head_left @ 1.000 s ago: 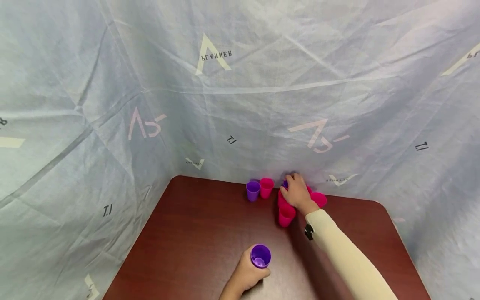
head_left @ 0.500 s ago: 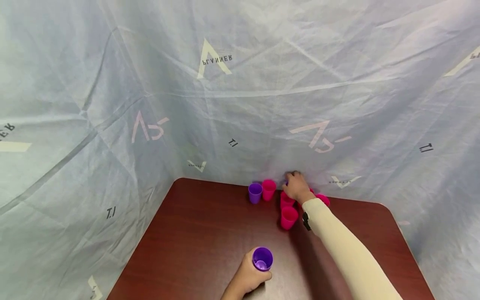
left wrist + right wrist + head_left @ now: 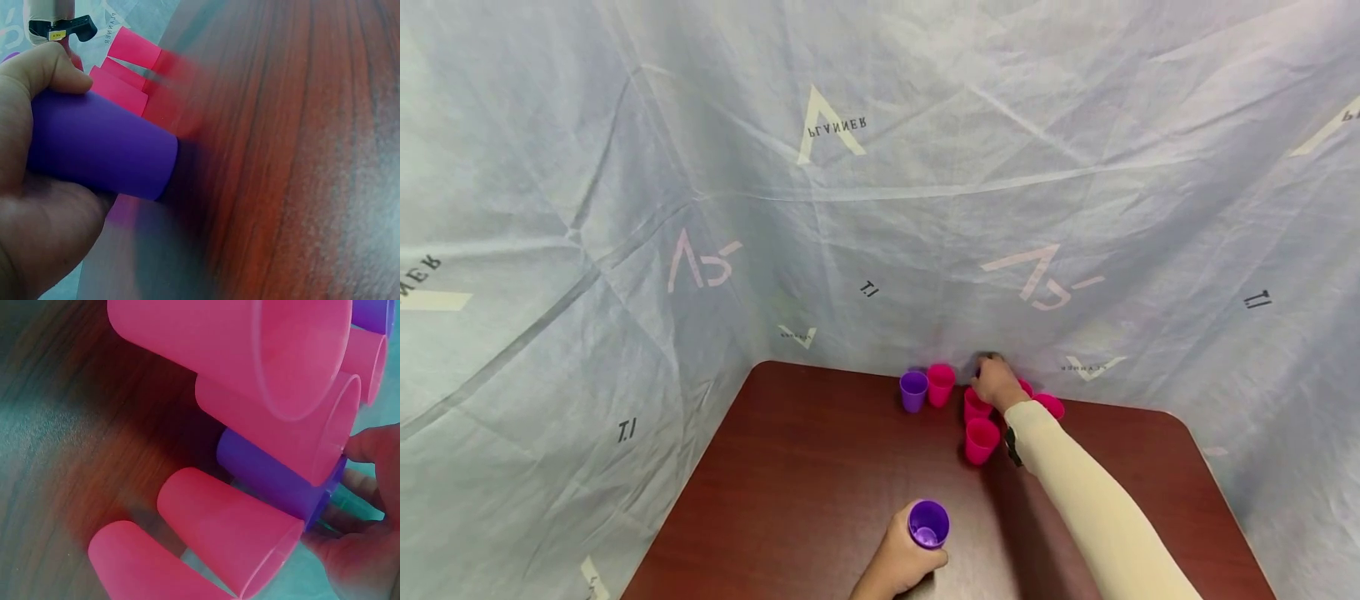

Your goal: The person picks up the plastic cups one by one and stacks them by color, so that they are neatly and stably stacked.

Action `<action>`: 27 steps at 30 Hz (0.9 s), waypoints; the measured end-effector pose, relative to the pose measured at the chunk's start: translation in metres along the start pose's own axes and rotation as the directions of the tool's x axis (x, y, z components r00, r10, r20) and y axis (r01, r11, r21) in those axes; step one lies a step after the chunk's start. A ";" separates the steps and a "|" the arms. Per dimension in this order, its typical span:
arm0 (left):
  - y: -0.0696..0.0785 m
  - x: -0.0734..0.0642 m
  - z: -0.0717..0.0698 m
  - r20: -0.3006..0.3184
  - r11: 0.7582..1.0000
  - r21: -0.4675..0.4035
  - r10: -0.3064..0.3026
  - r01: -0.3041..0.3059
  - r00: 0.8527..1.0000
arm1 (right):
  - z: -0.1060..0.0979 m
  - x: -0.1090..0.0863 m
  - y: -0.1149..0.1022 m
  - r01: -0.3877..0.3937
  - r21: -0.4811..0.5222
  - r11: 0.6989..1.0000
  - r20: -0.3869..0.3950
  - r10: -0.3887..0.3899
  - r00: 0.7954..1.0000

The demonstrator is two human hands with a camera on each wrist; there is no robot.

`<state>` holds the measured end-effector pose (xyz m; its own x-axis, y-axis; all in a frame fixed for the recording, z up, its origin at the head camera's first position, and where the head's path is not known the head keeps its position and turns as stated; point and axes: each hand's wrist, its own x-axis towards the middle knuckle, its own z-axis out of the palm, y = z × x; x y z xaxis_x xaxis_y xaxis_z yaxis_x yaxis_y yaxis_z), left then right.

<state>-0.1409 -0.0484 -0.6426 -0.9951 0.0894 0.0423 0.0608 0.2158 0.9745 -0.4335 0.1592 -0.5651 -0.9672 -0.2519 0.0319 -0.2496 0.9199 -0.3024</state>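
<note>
My left hand (image 3: 898, 557) holds a purple plastic cup (image 3: 106, 147) upright near the front of the table, with fingers and thumb wrapped around its side. In the head view, that cup's open mouth faces up. At the back of the table, my right hand (image 3: 997, 383) grips the rim of a second purple cup (image 3: 269, 475). In the right wrist view its thumb and fingers are at that rim, beside pink cups. One pink cup (image 3: 228, 522) stands on one side of it and another pink cup (image 3: 281, 425) on the other. My right hand mostly hides this purple cup in the head view.
Left of the cluster, a purple cup (image 3: 913, 392) and a pink cup (image 3: 941, 385) stand side by side. A pink cup (image 3: 982, 442) stands in front of the cluster. Grey fabric (image 3: 880, 250) hangs behind the brown table (image 3: 797, 467).
The head view has shifted slightly, so everything sits a little lower. My right hand has drawn its fingers in at the purple cup's rim. My left hand still holds its cup.
</note>
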 end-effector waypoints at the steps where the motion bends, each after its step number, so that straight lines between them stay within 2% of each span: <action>1: 0.000 0.000 0.000 -0.001 1.000 0.003 0.006 -0.006 1.000 | 0.001 0.000 0.001 0.006 0.007 1.000 -0.007 -0.005 1.000; 6: -0.002 0.000 0.001 -0.007 1.000 0.010 0.014 -0.014 1.000 | 0.001 -0.001 0.004 0.013 0.043 0.999 -0.041 -0.012 0.999; 9: -0.003 0.000 0.001 -0.008 1.000 0.012 0.016 -0.016 1.000 | 0.000 -0.002 0.003 0.036 0.072 0.997 -0.091 -0.029 0.995; 12: -0.004 -0.001 0.001 -0.005 1.000 0.009 0.023 -0.023 1.000 | 0.001 -0.005 0.004 0.065 0.097 0.993 -0.155 -0.049 0.987; 17: -0.003 -0.003 -0.001 0.002 1.000 0.000 0.013 -0.013 1.000 | -0.003 -0.007 0.002 0.078 0.158 0.984 -0.243 -0.038 0.969; 20: -0.001 -0.002 -0.002 0.002 1.000 -0.002 -0.001 0.001 1.000 | -0.008 -0.009 0.001 0.062 0.233 0.971 -0.285 0.007 0.958; 24: -0.001 -0.002 -0.002 0.002 1.000 -0.004 -0.009 0.009 1.000 | -0.016 -0.013 0.002 0.036 0.356 0.934 -0.348 0.097 0.932; 27: -0.001 -0.003 -0.002 0.001 1.000 0.000 -0.028 0.028 1.000 | -0.019 -0.016 0.005 0.039 0.406 0.913 -0.384 0.132 0.914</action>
<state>-0.1378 -0.0512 -0.6431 -0.9963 0.0841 0.0148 0.0329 0.2178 0.9754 -0.4204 0.1738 -0.5486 -0.9348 0.0067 0.3551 -0.2463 0.7082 -0.6616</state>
